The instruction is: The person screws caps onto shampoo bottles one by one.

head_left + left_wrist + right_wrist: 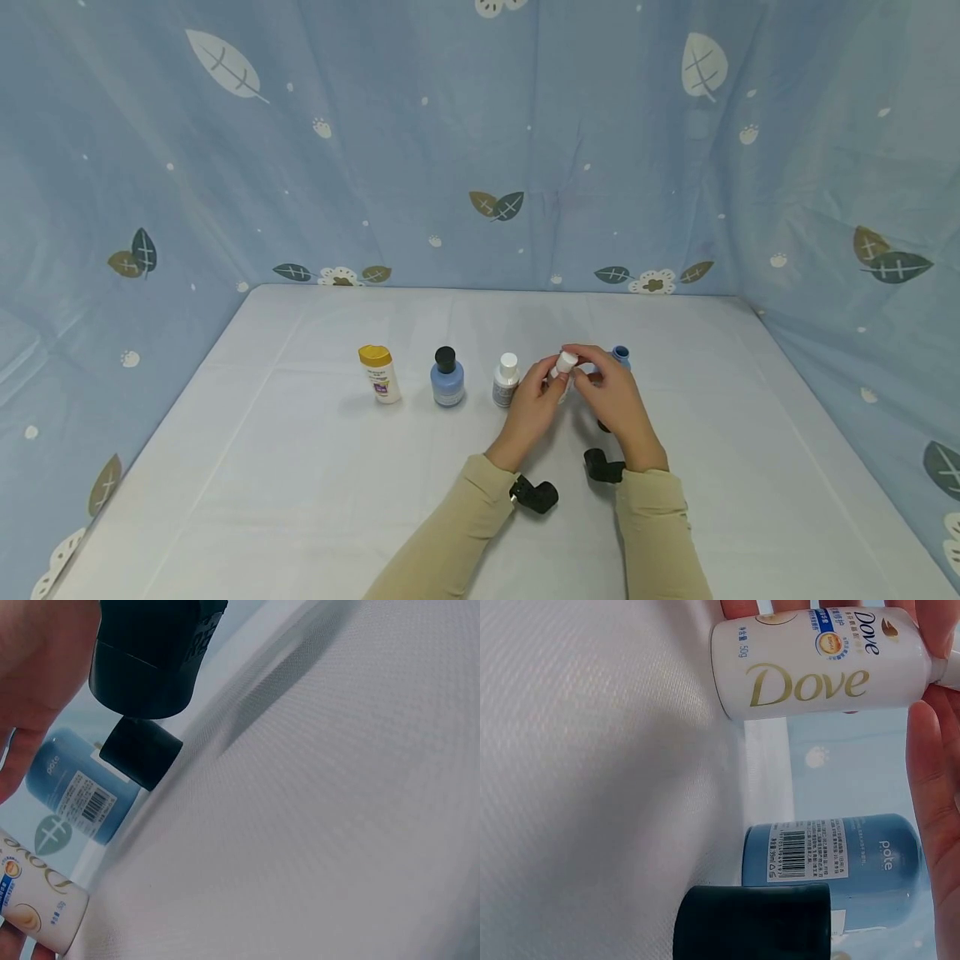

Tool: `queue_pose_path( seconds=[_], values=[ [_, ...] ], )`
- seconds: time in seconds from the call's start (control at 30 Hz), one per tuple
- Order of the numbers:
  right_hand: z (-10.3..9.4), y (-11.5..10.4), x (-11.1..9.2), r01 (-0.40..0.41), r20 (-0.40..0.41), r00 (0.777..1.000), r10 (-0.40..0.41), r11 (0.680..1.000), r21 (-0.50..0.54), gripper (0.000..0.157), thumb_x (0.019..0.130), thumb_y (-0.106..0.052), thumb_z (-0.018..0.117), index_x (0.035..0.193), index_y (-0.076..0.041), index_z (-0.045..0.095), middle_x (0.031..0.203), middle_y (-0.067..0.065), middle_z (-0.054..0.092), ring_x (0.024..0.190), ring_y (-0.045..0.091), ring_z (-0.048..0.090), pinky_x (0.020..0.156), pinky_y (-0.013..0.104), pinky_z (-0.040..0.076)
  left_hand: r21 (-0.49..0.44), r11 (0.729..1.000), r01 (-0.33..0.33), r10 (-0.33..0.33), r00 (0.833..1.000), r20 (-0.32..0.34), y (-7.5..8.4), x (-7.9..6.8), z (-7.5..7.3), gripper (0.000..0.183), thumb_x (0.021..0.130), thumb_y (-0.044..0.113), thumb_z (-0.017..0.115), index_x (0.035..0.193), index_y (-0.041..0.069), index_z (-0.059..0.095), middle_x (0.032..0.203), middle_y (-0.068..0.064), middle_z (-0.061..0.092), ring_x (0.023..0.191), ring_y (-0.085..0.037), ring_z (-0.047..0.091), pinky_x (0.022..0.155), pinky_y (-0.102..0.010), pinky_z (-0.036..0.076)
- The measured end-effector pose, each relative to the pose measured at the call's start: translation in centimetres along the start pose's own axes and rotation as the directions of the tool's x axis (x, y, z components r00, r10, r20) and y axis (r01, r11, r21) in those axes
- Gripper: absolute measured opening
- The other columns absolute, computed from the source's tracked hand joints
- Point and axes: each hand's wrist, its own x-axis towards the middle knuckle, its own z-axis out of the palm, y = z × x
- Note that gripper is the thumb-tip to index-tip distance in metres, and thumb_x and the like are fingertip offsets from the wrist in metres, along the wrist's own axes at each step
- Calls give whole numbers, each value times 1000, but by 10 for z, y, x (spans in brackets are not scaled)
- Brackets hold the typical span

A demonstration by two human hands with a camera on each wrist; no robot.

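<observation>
My left hand (531,410) grips a white Dove bottle (810,667) upright, its fingers curled round the body. Thumb and fingers of my right hand (618,404) pinch about the bottle's white cap (566,362). In the right wrist view the bottle's base is at or close to the tabletop; contact is unclear. Just behind my right hand stands a blue bottle (881,862) with its mouth uncovered. Its label shows a barcode in the left wrist view. A black cap (141,754) lies on the table before that blue bottle, partly hidden by my right hand in the head view.
Left of my hands stand a small white bottle (506,382), a blue bottle with a black cap (447,379) and a white bottle with a yellow cap (380,375). They form a row on the white table (315,500). A blue leaf-patterned curtain (420,150) hangs behind.
</observation>
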Motion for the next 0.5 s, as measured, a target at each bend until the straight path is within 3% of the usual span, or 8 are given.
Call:
queue_pose_path(
  seconds=[0.5],
  values=[
    [2, -1, 1, 35, -21, 999, -35, 999, 27, 31, 86, -24, 60, 117, -21, 57, 110, -5, 54, 96, 12, 51, 70, 36, 45, -16, 1000, 6, -6, 1000, 9, 1, 0, 0, 32, 93, 27, 48, 123, 20, 53, 97, 6, 51, 81, -9, 45, 71, -23, 39]
  ],
)
